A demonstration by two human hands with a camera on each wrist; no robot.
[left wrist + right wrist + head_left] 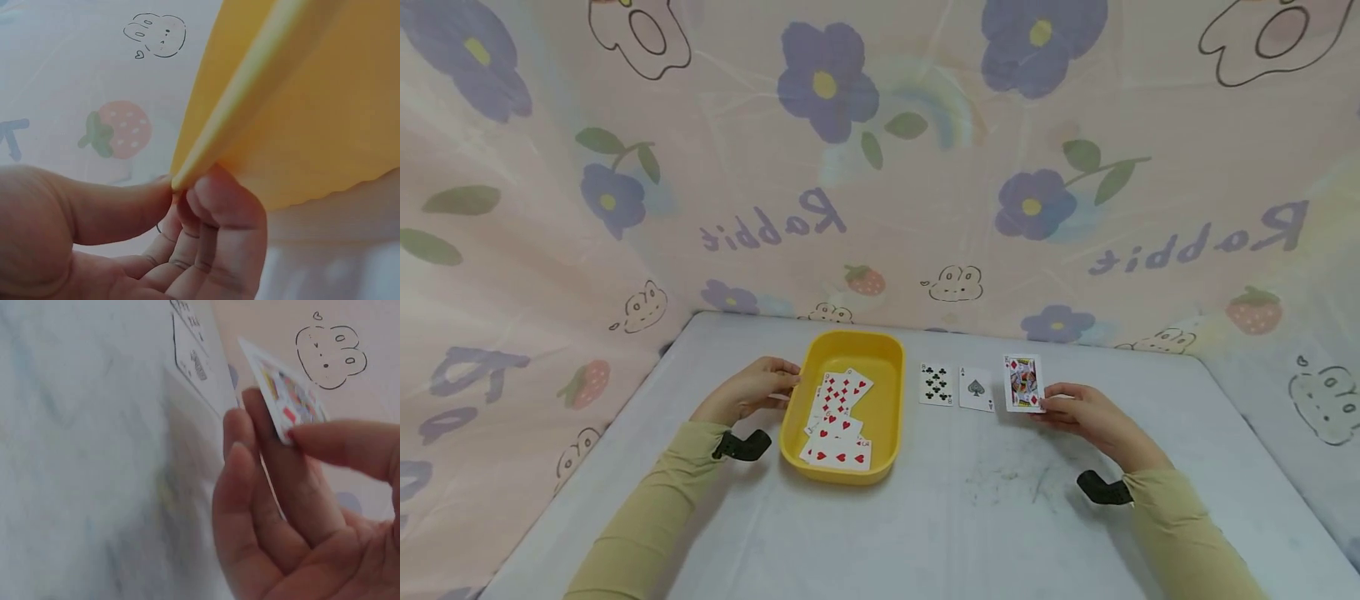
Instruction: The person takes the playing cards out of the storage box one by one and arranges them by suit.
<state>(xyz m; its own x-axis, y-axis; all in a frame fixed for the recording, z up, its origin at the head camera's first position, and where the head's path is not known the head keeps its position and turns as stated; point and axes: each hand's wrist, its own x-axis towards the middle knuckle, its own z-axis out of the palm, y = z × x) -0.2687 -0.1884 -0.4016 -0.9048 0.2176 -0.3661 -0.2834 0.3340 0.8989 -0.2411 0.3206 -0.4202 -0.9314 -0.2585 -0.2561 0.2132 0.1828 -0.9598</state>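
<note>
My left hand (758, 390) pinches the left rim of a yellow tray (891, 400), thumb on one side and curled fingers on the other, as the left wrist view shows. Several red-suited playing cards (838, 454) lie overlapping, face up, in the tray. My right hand (1078, 414) pinches a face card of diamonds (1023, 383) by its lower right corner, between thumb and fingers. In the right wrist view this card (284, 394) is tilted and raised off the table. Just left of it, the ace of spades (976, 389) lies face up.
A card of clubs (936, 384) lies between the tray and the ace of spades. The white tabletop (955, 525) has grey smudges in front of the right hand. A patterned cloth (910, 200) rises behind the table and along both sides.
</note>
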